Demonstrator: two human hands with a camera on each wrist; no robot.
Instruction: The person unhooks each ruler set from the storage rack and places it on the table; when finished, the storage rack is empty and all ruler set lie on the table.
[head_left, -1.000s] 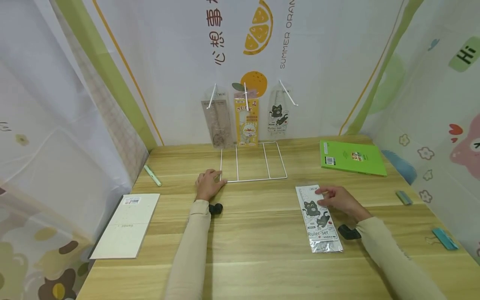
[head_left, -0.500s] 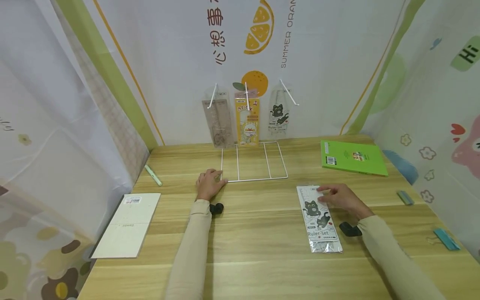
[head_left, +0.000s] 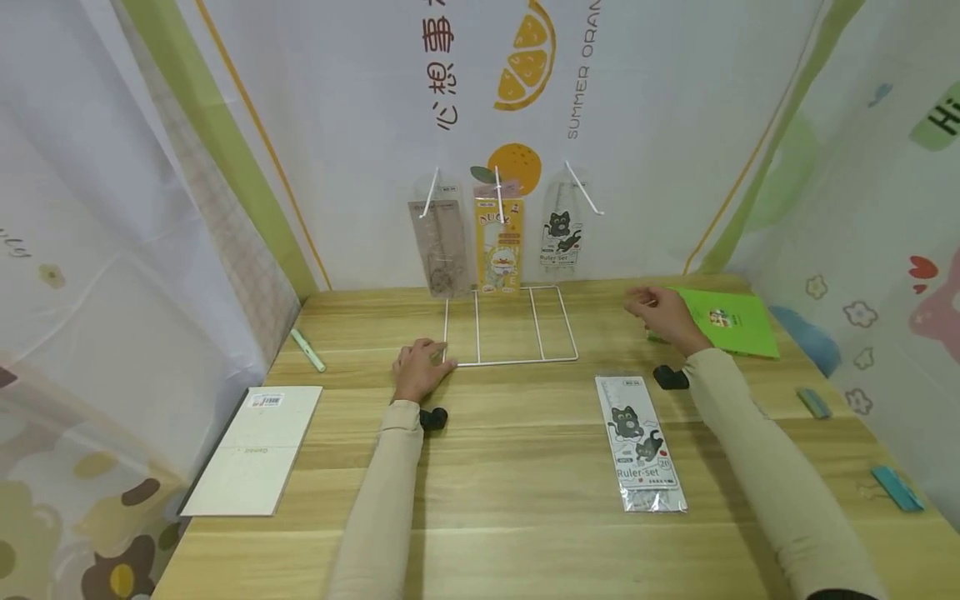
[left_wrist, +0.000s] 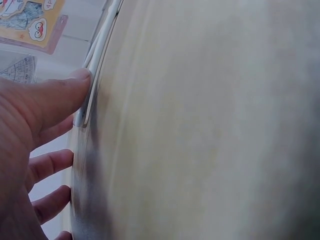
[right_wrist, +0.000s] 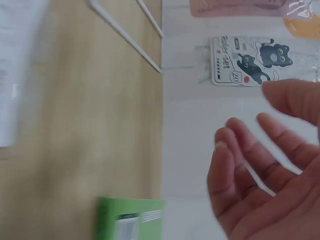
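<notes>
My left hand point(head_left: 417, 372) holds the near left corner of a white wire rack point(head_left: 517, 362); in the left wrist view its thumb point(left_wrist: 61, 97) lies on the wire, with the index finger behind it. My right hand point(head_left: 666, 317) is raised and holds nothing, fingers loosely bent, overlapping the left end of a green book point(head_left: 738, 321) in the head view. Before me on the table lies a cat-print ruler set point(head_left: 637, 437) in a clear packet. A like ruler set point(head_left: 559, 237) hangs from the rack's right hook point(head_left: 585, 190), near my right hand.
A yellow duck packet point(head_left: 501, 250) and a greyish packet point(head_left: 441, 250) hang from the other hooks. A white notebook point(head_left: 255, 454) and pale green pen point(head_left: 307, 350) lie left. At the right edge are a small grey-green block point(head_left: 813, 403) and teal binder clip point(head_left: 897, 488).
My right hand has left the ruler set on the table and moved up and away toward the back, beside the green book. My left hand stays at the rack's corner.
</notes>
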